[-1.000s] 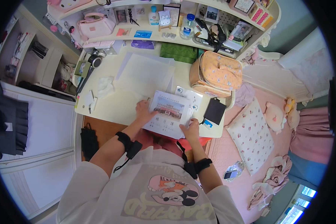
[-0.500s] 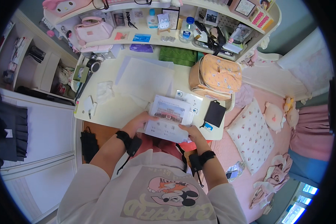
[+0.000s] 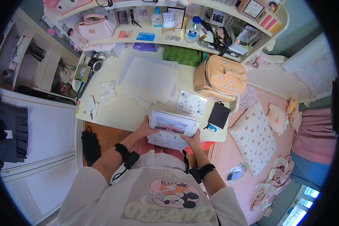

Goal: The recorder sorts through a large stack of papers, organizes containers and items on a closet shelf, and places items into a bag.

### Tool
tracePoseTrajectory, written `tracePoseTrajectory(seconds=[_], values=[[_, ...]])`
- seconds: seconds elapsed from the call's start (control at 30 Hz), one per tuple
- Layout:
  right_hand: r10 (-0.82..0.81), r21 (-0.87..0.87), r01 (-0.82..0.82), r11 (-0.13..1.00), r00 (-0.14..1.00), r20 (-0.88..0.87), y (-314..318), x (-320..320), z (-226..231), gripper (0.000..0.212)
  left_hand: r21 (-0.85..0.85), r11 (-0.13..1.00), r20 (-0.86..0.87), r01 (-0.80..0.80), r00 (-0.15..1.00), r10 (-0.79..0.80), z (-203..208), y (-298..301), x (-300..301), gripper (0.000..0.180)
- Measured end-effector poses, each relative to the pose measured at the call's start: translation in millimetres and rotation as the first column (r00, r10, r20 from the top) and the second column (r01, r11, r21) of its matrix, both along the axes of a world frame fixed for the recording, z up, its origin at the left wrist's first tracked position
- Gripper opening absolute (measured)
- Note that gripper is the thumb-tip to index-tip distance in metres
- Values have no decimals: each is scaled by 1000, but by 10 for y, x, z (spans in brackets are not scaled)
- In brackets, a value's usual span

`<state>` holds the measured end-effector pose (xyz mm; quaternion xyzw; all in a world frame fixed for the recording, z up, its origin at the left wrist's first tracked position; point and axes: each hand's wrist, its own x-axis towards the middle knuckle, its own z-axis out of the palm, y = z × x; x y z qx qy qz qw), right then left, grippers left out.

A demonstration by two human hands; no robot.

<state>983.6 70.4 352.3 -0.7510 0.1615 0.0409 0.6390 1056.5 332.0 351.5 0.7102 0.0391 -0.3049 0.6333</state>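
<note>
Papers (image 3: 172,127), a thick stack with a printed picture on the top sheet, are held at the near edge of the white desk (image 3: 116,111), partly over the person's lap. Left hand (image 3: 146,128) grips the stack's left side, fingers closed around its edge; right hand (image 3: 194,140) grips the lower right corner, thumb on top and fingers underneath.

Largest item on the desk is a spread of blank white sheets (image 3: 148,80) in the centre, just beyond the stack; how many sheets it holds cannot be told. One orange backpack (image 3: 217,78) stands at the right end, close to the stack's far right corner. One green pouch (image 3: 182,55) lies at the back. One sticker sheet (image 3: 191,103) lies between the backpack and the stack, nearly touching the stack. One black wallet (image 3: 219,115) overhangs the desk's right front edge. One crumpled tissue (image 3: 107,89) lies left of the white sheets. One pink handbag (image 3: 96,28) sits on the shelf behind.

Open desk surface remains at the front left, between the tissue and the stack. A bed with one patterned pillow (image 3: 254,137) borders the desk on the right.
</note>
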Motion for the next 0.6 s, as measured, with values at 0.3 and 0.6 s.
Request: tracePoseTrajectory(seconds=[0.3, 0.6], values=[[27, 164, -6, 986, 992, -124, 6, 76, 130, 80, -11, 999, 25, -31, 999, 31, 56, 5, -41, 85], [172, 91, -177, 980, 984, 54, -45, 232, 371, 43, -98, 983, 348, -154, 920, 179, 631, 72, -49, 81]])
